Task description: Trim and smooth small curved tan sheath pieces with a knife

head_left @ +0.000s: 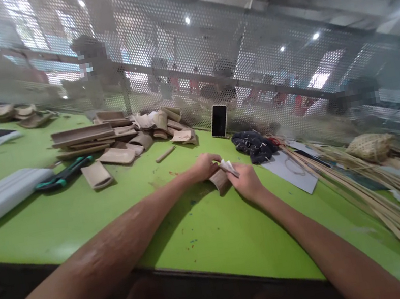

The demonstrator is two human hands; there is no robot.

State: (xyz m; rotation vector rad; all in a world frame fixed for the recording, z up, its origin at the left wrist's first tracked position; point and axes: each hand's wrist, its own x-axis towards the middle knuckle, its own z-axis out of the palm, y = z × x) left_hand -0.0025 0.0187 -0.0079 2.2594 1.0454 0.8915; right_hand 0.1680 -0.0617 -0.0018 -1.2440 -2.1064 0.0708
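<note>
Over the green table, a short curved bamboo piece (220,182) sits between my two hands. My left hand (206,167) is closed on its far left end, fingers bent over it. In my right hand (246,181), thumb and fingers pinch a small folded whitish sheet (228,167), paper or sandpaper, I cannot tell which. The sheet is at the right edge of the bamboo; whether it touches is hidden by my fingers. Beyond my hands, a phone (219,121) stands upright against the mesh screen, with a dark patterned cloth bundle (254,146) to its right.
Cut bamboo pieces (81,135) are heaped at the back left. Nearer lie a black-green handled tool (65,174) and a white case (7,196). Long bamboo strips (371,196) and a white sheet (291,173) cover the right side. A perforated metal screen (169,62) bounds the back.
</note>
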